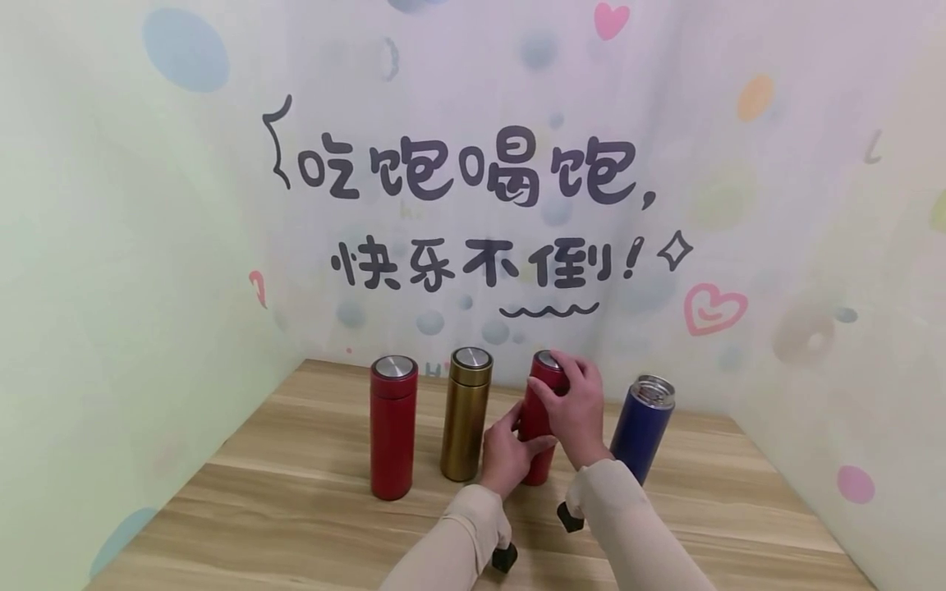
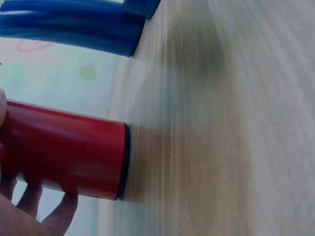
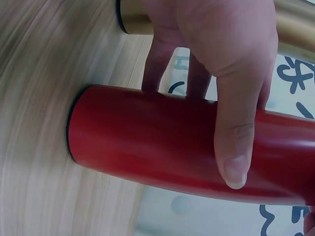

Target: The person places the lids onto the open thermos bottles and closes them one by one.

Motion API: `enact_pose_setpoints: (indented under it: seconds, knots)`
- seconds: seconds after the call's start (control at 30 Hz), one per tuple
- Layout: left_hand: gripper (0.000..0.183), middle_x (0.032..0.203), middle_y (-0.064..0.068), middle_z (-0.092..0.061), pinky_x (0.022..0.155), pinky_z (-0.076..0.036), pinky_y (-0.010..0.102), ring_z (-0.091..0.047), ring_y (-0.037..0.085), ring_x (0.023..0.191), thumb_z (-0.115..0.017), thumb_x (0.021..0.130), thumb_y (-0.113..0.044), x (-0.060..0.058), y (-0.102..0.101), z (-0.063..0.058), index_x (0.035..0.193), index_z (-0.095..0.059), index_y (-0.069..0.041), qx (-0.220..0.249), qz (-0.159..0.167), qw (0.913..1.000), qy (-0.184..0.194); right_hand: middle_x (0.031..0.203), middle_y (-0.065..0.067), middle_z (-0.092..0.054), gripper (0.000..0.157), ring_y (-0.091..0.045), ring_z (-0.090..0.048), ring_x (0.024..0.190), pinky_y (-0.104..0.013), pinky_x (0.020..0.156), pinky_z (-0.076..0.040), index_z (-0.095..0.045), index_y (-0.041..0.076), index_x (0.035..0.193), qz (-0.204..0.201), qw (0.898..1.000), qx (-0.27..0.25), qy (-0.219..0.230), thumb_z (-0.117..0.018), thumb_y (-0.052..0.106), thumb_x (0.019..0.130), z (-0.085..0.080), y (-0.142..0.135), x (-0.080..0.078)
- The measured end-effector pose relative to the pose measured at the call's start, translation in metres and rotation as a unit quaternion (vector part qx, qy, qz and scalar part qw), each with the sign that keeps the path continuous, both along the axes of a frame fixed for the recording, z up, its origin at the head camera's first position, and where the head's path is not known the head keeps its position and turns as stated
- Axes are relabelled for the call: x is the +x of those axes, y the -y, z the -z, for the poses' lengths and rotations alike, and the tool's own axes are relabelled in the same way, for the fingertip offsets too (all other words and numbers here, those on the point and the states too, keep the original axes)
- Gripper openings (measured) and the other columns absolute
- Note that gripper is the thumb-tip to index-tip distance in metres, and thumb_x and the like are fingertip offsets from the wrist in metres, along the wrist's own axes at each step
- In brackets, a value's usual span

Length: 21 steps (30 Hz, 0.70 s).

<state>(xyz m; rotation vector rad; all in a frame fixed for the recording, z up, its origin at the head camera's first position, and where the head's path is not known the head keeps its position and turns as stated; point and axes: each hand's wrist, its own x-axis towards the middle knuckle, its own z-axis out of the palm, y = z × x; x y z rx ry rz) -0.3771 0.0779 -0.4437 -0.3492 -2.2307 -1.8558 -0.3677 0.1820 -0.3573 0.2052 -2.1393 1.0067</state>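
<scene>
A red thermos bottle (image 1: 537,419) stands upright on the wooden table. My left hand (image 1: 507,456) grips it round the body, thumb across the near side, fingers on the far left; in the right wrist view this thumb (image 3: 236,132) lies over the red wall. Up at its top, my right hand (image 1: 580,410) grips the lid (image 1: 547,359), thumb on the left and fingers over the rim. The bottle's base (image 2: 125,162) rests on the table in the left wrist view. Right of it stands a blue thermos bottle (image 1: 641,431) with its steel mouth uncovered, partly behind my right forearm.
To the left stand a gold thermos bottle (image 1: 466,431) and another red thermos bottle (image 1: 393,443), both with lids on. A short blue piece (image 2: 141,7) shows beside the blue bottle's base. A printed curtain (image 1: 473,271) hangs behind the table (image 1: 296,525).
</scene>
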Motion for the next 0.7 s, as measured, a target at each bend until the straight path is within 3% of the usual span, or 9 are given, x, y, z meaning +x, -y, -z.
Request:
enact_pose_setpoints:
  seconds: [0.23,0.5,0.7]
  knots:
    - [0.075,0.134,0.004,-0.059,0.096,-0.047,0.048,-0.058,0.025,0.117,-0.08,0.08,-0.035,-0.0007,-0.0002,-0.0001,0.145,-0.047,-0.02,0.004,0.002,1.0,0.001,0.123,-0.013,-0.048,0.049,-0.03,-0.049,0.111,-0.049,0.084,-0.055,-0.063,0.02,0.127,-0.013,1.0,0.006,-0.025,-0.08,0.025,0.082,0.0006,-0.0022,-0.0046]
    - [0.075,0.135,0.004,-0.058,0.096,-0.047,0.048,-0.058,0.026,0.118,-0.08,0.08,-0.034,0.0004,-0.0003,-0.0013,0.146,-0.046,-0.02,0.003,0.003,1.0,0.006,0.123,-0.013,-0.048,0.049,-0.03,-0.05,0.11,-0.049,0.084,-0.054,-0.062,0.019,0.128,-0.022,1.0,-0.013,-0.007,-0.079,0.026,0.083,0.0018,-0.0031,-0.0031]
    - [0.074,0.135,0.003,-0.058,0.097,-0.047,0.049,-0.058,0.026,0.118,-0.08,0.081,-0.032,0.0004,-0.0004,-0.0016,0.146,-0.046,-0.02,0.005,0.004,0.9999,0.01,0.14,-0.012,-0.044,0.045,-0.032,-0.048,0.121,-0.053,0.09,-0.05,-0.054,0.018,0.135,-0.07,0.998,0.0,0.01,-0.067,0.022,0.092,0.0022,-0.0082,-0.0016]
